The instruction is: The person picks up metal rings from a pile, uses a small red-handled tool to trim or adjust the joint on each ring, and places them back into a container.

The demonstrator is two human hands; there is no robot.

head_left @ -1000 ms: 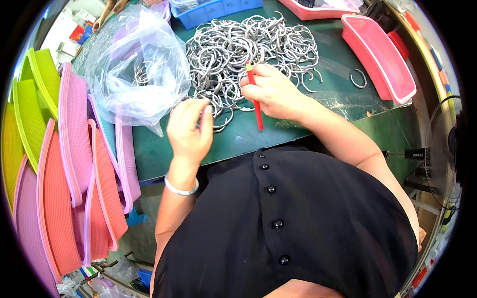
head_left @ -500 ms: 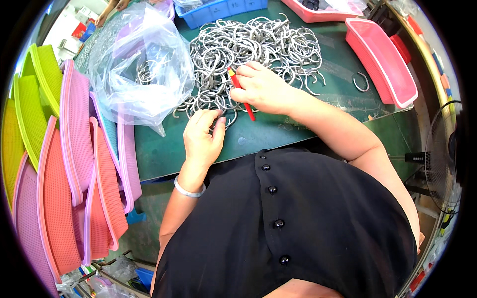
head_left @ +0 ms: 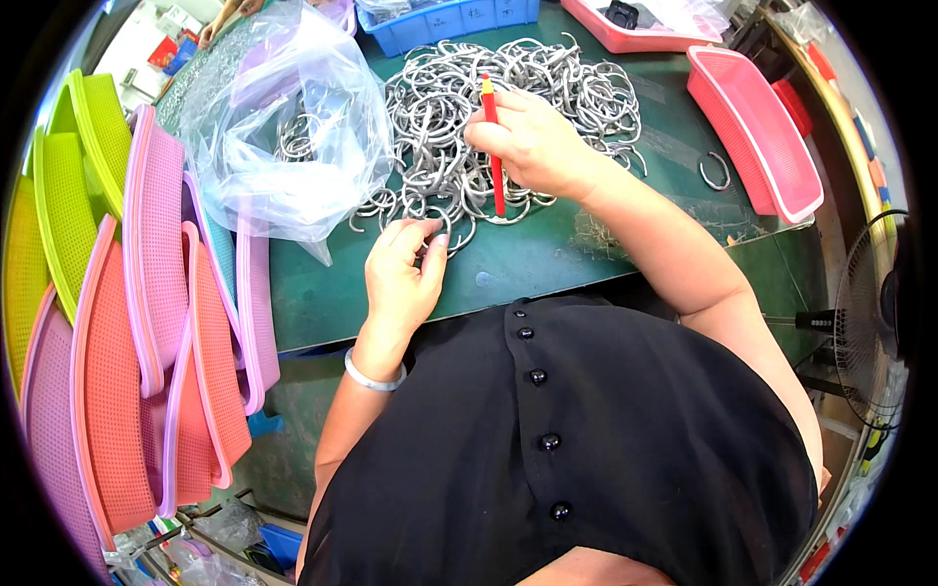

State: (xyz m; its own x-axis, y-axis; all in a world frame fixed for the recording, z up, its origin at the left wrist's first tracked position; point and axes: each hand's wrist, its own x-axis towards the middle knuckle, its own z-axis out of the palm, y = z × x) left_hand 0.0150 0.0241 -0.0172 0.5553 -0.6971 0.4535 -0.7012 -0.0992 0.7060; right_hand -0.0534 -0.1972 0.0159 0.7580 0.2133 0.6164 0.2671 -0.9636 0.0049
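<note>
A heap of grey metal open rings [head_left: 430, 107] covers the middle of the green table [head_left: 547, 264]. At the heap's near edge, my left hand [head_left: 403, 269] pinches one C-shaped metal ring [head_left: 467, 237] between thumb and fingers. My right hand [head_left: 535, 145] is over the heap, closed around a red pencil [head_left: 494, 166]. The pencil stands nearly upright in the picture, its yellow and red pointed end away from me. Its blunt end is toward me, a little right of the ring in my left hand.
A clear plastic bag [head_left: 293, 186] with rings inside lies left of the heap. Stacked colored baskets [head_left: 156, 254] fill the left side. A pink basket [head_left: 757, 146] and a single ring [head_left: 714, 171] lie right; a blue crate [head_left: 449, 27] stands behind. A fan [head_left: 870, 313] is far right.
My right hand has moved farther from me and slightly right, and the pencil has turned more upright. My left hand stays with its ring. The view has shifted slightly.
</note>
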